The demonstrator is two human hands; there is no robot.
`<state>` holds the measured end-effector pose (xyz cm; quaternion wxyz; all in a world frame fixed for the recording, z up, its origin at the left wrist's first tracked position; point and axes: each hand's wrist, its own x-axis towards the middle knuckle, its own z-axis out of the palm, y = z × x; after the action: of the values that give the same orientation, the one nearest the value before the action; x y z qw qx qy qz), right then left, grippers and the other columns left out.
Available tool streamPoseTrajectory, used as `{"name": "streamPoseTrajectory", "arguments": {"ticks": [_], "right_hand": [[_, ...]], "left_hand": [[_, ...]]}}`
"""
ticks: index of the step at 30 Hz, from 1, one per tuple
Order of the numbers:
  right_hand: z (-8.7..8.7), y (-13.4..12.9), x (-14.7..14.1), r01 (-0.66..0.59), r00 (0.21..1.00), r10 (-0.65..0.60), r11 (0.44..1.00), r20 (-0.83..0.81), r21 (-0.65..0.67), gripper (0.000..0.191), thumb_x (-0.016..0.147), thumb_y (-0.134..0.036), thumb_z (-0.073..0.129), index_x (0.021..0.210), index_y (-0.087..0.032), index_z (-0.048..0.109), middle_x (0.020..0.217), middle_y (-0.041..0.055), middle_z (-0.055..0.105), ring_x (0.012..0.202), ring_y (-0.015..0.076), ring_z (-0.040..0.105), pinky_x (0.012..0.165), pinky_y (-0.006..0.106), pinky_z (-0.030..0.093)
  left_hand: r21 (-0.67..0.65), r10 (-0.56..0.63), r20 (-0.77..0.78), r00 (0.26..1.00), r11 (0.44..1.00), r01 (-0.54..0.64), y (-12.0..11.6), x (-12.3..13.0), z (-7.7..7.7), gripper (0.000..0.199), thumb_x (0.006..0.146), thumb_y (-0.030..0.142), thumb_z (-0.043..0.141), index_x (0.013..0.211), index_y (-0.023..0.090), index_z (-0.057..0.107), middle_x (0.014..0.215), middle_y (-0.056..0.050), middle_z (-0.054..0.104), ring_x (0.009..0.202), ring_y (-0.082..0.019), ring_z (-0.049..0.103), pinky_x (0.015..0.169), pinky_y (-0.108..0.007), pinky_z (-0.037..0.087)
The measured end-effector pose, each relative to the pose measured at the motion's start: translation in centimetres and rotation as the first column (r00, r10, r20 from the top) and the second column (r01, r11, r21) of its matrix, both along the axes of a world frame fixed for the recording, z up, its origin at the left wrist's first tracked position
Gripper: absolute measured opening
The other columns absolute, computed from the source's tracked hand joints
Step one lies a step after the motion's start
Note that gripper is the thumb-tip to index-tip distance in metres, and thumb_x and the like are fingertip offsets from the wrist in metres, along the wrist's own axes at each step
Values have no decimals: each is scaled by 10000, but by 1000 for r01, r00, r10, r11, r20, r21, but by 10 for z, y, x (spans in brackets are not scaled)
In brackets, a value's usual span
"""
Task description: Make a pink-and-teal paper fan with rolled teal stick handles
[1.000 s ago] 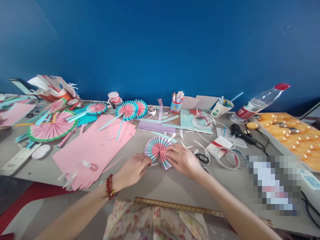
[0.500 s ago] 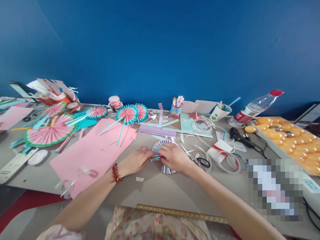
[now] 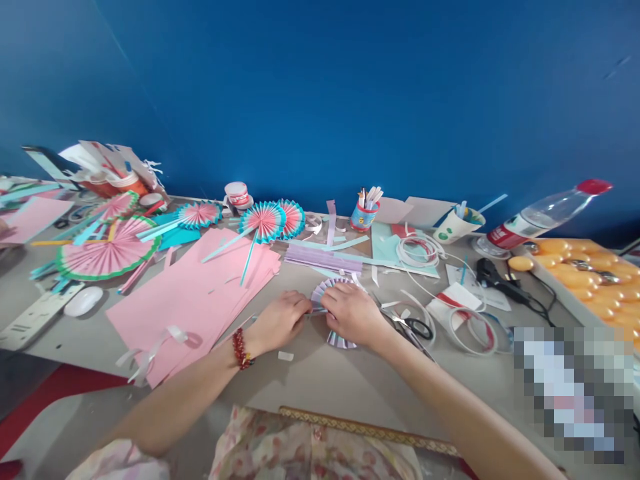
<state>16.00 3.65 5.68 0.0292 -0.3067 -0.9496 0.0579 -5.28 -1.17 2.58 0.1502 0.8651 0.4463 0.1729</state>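
A pleated lavender-and-white paper fan (image 3: 343, 341) lies spread on the desk in front of me, its middle covered by my fingers. My right hand (image 3: 354, 313) is closed over it from above, fingertips pressed to its centre. At the fan's left side, my left hand (image 3: 281, 321) has its fingers curled together around the end of a thin pale stick-like piece (image 3: 319, 311) that runs in under the right fingers. Just behind lie folded purple paper strips (image 3: 323, 259). Scissors with black handles (image 3: 418, 328) rest right of the right hand.
Pink paper sheets (image 3: 193, 293) cover the left side, with finished fans (image 3: 263, 223) behind them. Coils of white tape (image 3: 470, 331), a hot glue gun (image 3: 493, 277), a plastic bottle (image 3: 543, 219) and a tray of orange balls (image 3: 593, 273) stand right. A blue wall (image 3: 320, 100) closes the back.
The view has shifted slightly, so the desk items on the right appear further right. Both hands stay at the fan; the left fingers sit a little further from its edge.
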Motion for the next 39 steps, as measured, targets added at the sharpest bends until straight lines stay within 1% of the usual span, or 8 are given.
{"name": "streamPoseTrajectory", "arguments": {"ticks": [4,7,9,12,16,22,31,39], "right_hand": [[8,13,16,-79,981,57,990,-187,-113,126,899,-197,540,916,-191,665,894,55,661,892,192,576,833,314,429],[18,22,30,-173,956,121,968,-268,-181,193,925,-182,506,985,-228,684,980,45,677,957,179,591,861,305,441],[22,23,34,-205,960,153,955,-234,-214,231,904,-155,511,1041,-236,678,1029,47,675,984,180,592,875,312,442],[25,19,33,-167,979,135,960,-153,-224,260,863,-139,531,1079,-214,655,1037,57,665,989,193,585,870,323,437],[25,14,27,-104,992,87,976,-94,-190,201,826,-175,565,1007,-206,644,979,55,646,951,209,559,850,330,412],[20,13,20,-89,995,93,988,27,-123,199,768,-194,581,963,-193,623,981,73,614,925,222,522,816,335,376],[18,16,12,-108,989,112,993,100,-41,101,829,-188,573,903,-191,641,925,70,625,882,212,528,772,332,343],[20,19,12,-157,982,161,986,98,-48,45,867,-212,594,888,-206,633,911,46,656,865,197,566,739,310,354]], "left_hand": [[3,7,-20,1000,1000,-7,0,2,-1,218,816,20,494,932,188,569,907,-39,615,885,-201,563,847,-328,441],[-4,12,-11,1000,1000,-12,0,2,-1,227,806,18,499,932,191,573,909,-36,622,883,-195,564,849,-322,444],[-4,12,-4,1000,1000,-12,0,1,-2,235,810,21,499,949,194,577,923,-38,629,899,-196,568,857,-323,444],[2,-2,-2,1000,1000,2,0,1,-3,238,823,25,492,969,192,579,936,-42,635,912,-199,573,870,-329,442],[-4,-2,-16,1000,1000,2,1,1,-3,225,818,23,495,941,193,576,908,-40,628,889,-198,574,854,-329,446],[10,-16,-33,999,1000,16,1,2,-2,217,826,30,476,938,189,572,904,-46,621,888,-201,565,848,-331,446],[-28,15,-39,999,999,-16,1,2,-4,208,809,38,491,928,192,566,920,-53,613,892,-211,568,838,-345,457],[-30,7,-28,1000,1000,-8,1,2,-3,212,805,32,497,927,191,564,917,-48,625,898,-210,577,851,-344,454]]}}
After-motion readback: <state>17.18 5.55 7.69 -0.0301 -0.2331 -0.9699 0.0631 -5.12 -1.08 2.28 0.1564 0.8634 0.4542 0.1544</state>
